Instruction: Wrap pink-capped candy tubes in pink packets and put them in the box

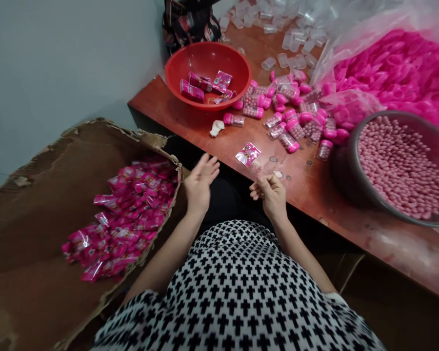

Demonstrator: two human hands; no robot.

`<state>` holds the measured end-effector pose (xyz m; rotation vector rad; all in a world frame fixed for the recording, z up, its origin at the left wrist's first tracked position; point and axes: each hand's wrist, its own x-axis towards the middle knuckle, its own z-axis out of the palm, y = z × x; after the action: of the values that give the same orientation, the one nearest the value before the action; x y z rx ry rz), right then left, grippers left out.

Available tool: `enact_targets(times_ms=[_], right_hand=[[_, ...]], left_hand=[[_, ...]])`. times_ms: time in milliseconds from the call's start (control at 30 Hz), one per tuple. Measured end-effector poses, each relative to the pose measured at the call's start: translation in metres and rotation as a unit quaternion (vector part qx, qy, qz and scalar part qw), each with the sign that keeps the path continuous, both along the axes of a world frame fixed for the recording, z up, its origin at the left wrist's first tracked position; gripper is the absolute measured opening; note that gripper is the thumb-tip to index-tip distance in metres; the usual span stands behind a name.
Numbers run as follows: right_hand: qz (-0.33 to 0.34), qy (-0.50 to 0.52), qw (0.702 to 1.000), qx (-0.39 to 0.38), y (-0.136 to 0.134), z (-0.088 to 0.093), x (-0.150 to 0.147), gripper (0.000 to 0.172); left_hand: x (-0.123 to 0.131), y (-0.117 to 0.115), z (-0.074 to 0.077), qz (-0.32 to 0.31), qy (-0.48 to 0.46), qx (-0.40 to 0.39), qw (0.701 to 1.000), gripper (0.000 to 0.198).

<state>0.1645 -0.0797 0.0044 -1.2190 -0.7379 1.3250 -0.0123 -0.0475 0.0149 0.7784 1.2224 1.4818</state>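
Observation:
My left hand is held just off the table's front edge, fingers apart and nothing in it. To its right my right hand is closed in a pinch; whatever its fingertips hold, if anything, is too small to make out. On the table just beyond my hands lies a flat pink printed label. A small white lump sits behind it to the left. Several clear bottles of pink beads with pink caps lie loosely heaped beyond the label.
A red bowl contains stacks of pink labels. In the cardboard box at left lies a heap of pink wrapped packs. At right stand a grey tub of pink beads and a bag of pink caps. Clear empty containers lie behind.

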Motion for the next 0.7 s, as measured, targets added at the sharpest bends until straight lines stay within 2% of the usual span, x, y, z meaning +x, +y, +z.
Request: enact_targets(times_ms=[67,167,300,433,500,600,700], right_hand=[[0.014,-0.011,1.0,-0.003,-0.001,0.0,0.001,0.029],[0.024,-0.026,0.999,-0.012,-0.003,0.001,0.003,0.029],[0.018,-0.043,0.999,-0.01,0.0,0.002,0.01,0.028],[0.029,-0.071,0.997,0.005,0.012,0.003,0.016,0.03],[0.019,-0.088,0.996,0.02,0.022,0.003,0.017,0.028],[-0.03,-0.102,0.992,0.06,0.039,-0.001,0.016,0.027],[-0.032,-0.077,0.993,0.088,0.056,-0.008,0.014,0.04]], left_hand=[[0.017,0.023,-0.016,-0.073,0.161,0.068,0.982,0.042],[0.039,0.056,-0.034,-0.139,0.327,0.133,0.925,0.039],[0.052,0.076,-0.05,-0.129,0.445,0.136,0.876,0.017],[0.056,0.077,-0.059,-0.083,0.504,0.152,0.846,0.016],[0.056,0.075,-0.061,-0.061,0.51,0.163,0.842,0.017],[0.057,0.068,-0.058,-0.039,0.481,0.188,0.855,0.018],[0.058,0.052,-0.045,-0.05,0.417,0.225,0.879,0.019]])
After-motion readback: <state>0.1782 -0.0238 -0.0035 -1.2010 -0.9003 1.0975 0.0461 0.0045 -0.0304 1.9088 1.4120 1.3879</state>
